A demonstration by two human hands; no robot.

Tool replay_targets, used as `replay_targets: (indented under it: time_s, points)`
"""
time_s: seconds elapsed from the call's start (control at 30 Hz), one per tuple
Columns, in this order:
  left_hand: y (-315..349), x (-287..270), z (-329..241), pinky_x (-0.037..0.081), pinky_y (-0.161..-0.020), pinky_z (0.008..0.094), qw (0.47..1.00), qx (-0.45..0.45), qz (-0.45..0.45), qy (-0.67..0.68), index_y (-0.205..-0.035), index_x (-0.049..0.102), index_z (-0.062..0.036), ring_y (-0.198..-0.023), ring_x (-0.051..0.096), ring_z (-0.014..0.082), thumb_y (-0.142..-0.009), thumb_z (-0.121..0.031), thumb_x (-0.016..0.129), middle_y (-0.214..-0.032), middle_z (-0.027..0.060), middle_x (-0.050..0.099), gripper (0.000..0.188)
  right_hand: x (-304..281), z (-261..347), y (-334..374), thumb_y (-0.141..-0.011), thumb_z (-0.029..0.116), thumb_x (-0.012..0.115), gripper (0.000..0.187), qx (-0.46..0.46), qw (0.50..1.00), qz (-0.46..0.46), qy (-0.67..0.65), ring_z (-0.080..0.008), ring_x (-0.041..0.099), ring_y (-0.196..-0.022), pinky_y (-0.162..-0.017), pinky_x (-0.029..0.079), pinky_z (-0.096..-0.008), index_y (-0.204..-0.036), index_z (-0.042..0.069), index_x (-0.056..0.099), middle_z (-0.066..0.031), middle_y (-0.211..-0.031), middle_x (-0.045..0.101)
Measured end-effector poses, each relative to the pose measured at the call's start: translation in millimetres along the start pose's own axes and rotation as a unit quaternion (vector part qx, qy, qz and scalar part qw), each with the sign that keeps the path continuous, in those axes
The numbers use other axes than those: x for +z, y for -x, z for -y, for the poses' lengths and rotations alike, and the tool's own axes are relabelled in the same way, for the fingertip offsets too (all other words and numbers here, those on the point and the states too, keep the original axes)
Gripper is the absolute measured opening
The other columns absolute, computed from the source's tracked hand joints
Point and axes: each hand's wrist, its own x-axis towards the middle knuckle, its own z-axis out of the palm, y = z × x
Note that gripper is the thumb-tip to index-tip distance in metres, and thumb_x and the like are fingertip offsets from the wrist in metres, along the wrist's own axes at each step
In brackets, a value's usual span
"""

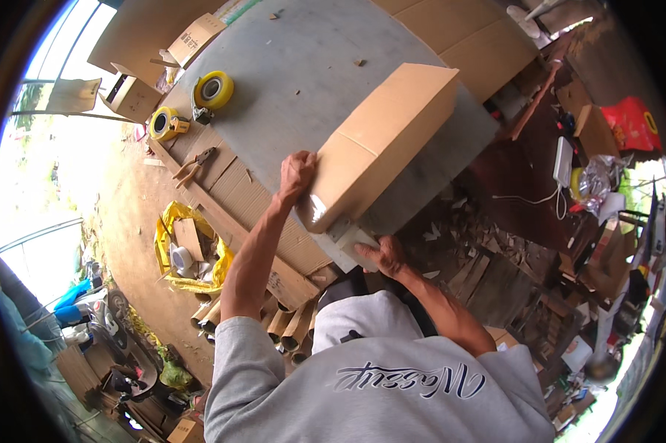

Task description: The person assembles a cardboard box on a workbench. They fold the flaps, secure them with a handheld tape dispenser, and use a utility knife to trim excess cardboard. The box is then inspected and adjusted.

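Observation:
A long brown cardboard box (381, 136) lies slantwise on the grey tabletop (288, 66). Curled against the box's left side, near its closer end, is my left hand (298, 176). A shiny patch that looks like clear tape (317, 208) glints on that near end. Just below it, my right hand (384, 255) is closed around a pale, translucent tape roll (359, 246) held against the box's lower corner. The palm and some fingers of the right hand are hidden, and the roll is partly blurred.
Two yellow tape rolls (215, 90) (167, 124) rest at the table's left side, near pliers (195, 167). A yellow bag (167, 255) with scraps stands on the floor at left. Cardboard tubes (297, 328) lie below the table edge. A white power strip (563, 162) sits at right.

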Motion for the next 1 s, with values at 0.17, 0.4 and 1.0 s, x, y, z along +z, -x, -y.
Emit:
replay_targets:
  time_s: [0.17,0.4,1.0]
  points:
    - [71,2,-68,0.044,-0.109,0.0476,0.996,0.071,0.047,-0.022,-0.136,0.059,-0.0002,-0.125,0.057,0.0463,-0.099,-0.038,0.054,-0.134,0.0268,0.062,0.053,0,-29,-7,-0.088,0.048,0.073,0.058,-0.022,0.999,-0.004,-0.031,-0.0234,0.072,-0.057,-0.052,0.059,-0.0325,-0.108,-0.006,0.071,-0.0151,-0.081,0.074]
    - [117,18,-68,0.054,-0.089,0.0506,0.927,0.228,-0.121,-0.272,-0.125,0.056,0.0065,-0.107,0.066,0.0416,-0.096,-0.042,0.064,-0.119,0.0252,0.065,0.057,-4,-30,10,-0.088,0.051,0.073,0.059,-0.024,0.999,-0.023,-0.01,-0.0208,0.071,-0.056,-0.052,0.059,-0.0309,-0.097,-0.007,0.073,-0.0138,-0.074,0.072]
    - [20,-98,-51,0.048,-0.062,0.0446,0.991,0.064,0.015,-0.113,-0.083,0.068,0.0019,-0.056,0.052,0.0308,-0.101,-0.056,0.055,-0.064,0.0237,0.053,0.062,-18,-18,29,-0.08,0.065,0.07,0.073,0.036,0.994,-0.067,0.082,-0.0241,0.065,-0.06,-0.055,0.05,-0.0412,-0.081,-0.008,0.071,-0.02,-0.068,0.068]
